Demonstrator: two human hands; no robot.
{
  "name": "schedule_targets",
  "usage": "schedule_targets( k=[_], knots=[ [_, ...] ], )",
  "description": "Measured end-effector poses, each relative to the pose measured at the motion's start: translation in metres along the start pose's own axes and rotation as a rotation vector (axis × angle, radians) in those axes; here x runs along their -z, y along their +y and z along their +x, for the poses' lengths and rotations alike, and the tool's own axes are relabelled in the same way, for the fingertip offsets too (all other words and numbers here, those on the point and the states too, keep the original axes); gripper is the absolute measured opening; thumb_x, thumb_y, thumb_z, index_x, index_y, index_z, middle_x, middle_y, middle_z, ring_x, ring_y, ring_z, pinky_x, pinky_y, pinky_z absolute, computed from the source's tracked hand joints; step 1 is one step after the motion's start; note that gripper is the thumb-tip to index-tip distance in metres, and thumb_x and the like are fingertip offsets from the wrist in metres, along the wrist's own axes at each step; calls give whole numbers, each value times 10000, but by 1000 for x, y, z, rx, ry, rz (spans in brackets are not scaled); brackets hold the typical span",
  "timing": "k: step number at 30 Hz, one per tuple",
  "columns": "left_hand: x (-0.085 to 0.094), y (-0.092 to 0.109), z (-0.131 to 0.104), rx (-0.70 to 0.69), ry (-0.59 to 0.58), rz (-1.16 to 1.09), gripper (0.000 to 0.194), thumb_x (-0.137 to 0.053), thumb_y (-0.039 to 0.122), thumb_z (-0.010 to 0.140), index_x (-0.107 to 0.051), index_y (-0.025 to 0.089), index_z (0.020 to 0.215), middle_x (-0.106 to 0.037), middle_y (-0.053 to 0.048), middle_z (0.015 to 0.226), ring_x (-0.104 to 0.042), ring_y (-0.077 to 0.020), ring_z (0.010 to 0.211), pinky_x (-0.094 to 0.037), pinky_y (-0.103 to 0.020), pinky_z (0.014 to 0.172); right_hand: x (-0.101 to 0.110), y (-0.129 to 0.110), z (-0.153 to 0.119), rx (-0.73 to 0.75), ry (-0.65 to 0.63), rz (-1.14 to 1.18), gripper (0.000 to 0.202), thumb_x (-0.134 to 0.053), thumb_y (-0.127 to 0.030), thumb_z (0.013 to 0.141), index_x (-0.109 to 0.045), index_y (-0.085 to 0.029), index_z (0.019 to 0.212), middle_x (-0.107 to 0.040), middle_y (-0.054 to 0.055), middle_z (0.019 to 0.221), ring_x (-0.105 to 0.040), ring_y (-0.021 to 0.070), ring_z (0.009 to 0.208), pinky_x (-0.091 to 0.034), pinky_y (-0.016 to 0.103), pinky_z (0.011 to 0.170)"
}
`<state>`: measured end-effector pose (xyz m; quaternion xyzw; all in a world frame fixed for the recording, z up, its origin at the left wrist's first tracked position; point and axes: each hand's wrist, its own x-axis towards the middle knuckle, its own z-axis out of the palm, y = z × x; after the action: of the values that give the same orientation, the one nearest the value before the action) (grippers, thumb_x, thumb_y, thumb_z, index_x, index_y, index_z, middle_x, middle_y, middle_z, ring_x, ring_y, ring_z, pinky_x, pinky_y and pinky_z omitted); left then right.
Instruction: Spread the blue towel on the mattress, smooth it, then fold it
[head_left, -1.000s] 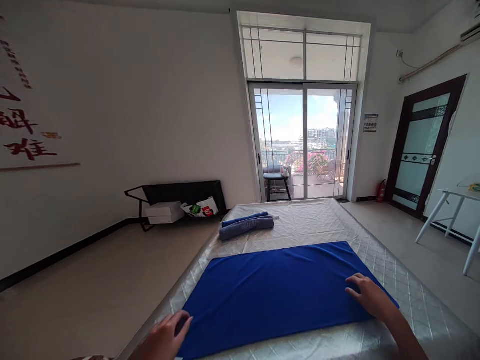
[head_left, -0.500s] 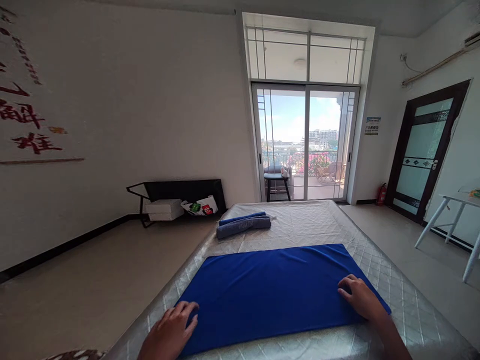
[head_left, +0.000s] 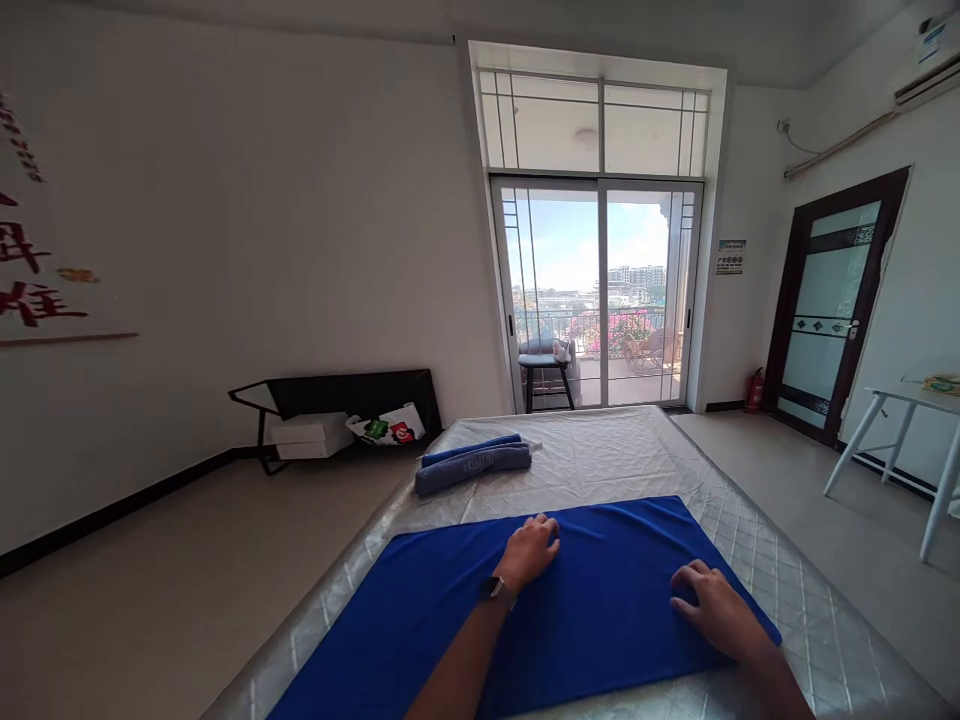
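Observation:
A blue cloth (head_left: 600, 620) lies spread flat on the mattress (head_left: 592, 460), with faint wrinkles near its far edge. My left hand (head_left: 529, 552), with a watch (head_left: 495, 588) on its wrist, reaches over the middle of the cloth near that far edge. Its fingers are loosely bent and nothing is between them. Over the cloth's right part is my right hand (head_left: 711, 602), fingers curved, thumb apart, holding nothing. Whether the fingertips press on the fabric is hard to make out. Beyond the cloth, on the left, rest a rolled grey-blue towel (head_left: 474, 468) and a thinner blue roll (head_left: 469, 450).
Against the left wall a black bench (head_left: 352, 390) stands with white boxes (head_left: 309, 436) and a printed bag (head_left: 388, 425). A stool (head_left: 545, 365) is by the sliding glass door (head_left: 600, 290). To the right are a white table (head_left: 911, 400) and a fire extinguisher (head_left: 754, 388).
My left hand has moved from the cloth's near left edge forward and right to its middle. The right hand has hardly moved. The view has shifted slightly to the right.

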<state>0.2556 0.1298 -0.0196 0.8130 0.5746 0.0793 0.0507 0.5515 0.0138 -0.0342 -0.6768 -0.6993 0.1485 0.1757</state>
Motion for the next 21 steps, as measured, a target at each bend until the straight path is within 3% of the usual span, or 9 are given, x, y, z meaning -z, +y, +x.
schedule_targets(
  k=[5, 9, 13, 16, 21],
  knots=[
    [-25, -22, 7, 42, 107, -4, 319, -449, 261, 964, -653, 173, 1193, -636, -130, 1286, -566, -270, 1221, -419, -397, 1033, -3, 9, 7, 27, -59, 20, 216, -585, -353, 834, -704, -285, 1001, -688, 35, 1126, -644, 238, 1010, -483, 330, 917],
    [-28, -48, 5, 77, 129, -59, 378, -436, 294, 980, -620, 180, 1289, -580, -127, 1405, -506, -271, 1316, -374, -408, 1102, -3, 15, 10, 29, -73, -5, 233, -565, -359, 847, -708, -279, 1011, -690, 44, 1122, -659, 238, 988, -491, 331, 916],
    [-32, -56, 6, 67, 123, -64, 428, -427, 324, 986, -592, 175, 1352, -548, -124, 1457, -456, -265, 1377, -320, -403, 1165, 6, 11, 5, 19, -80, -46, 284, -532, -382, 879, -726, -263, 1048, -700, 65, 1133, -663, 261, 1032, -501, 352, 923],
    [-35, -52, 8, 85, 123, -52, 453, -418, 333, 989, -564, 190, 1394, -539, -114, 1473, -431, -263, 1404, -287, -420, 1196, 11, -14, 4, 45, -33, -87, 346, -464, -377, 927, -722, -245, 1116, -703, 81, 1155, -653, 273, 1079, -507, 378, 927],
    [-37, -47, 9, 72, 87, -35, 480, -399, 351, 998, -526, 221, 1442, -495, -107, 1517, -393, -274, 1437, -263, -450, 1213, -8, -101, 43, 312, 2, -109, 379, -419, -285, 968, -685, -227, 1231, -686, 83, 1239, -612, 255, 1174, -458, 378, 1029]
  ],
)
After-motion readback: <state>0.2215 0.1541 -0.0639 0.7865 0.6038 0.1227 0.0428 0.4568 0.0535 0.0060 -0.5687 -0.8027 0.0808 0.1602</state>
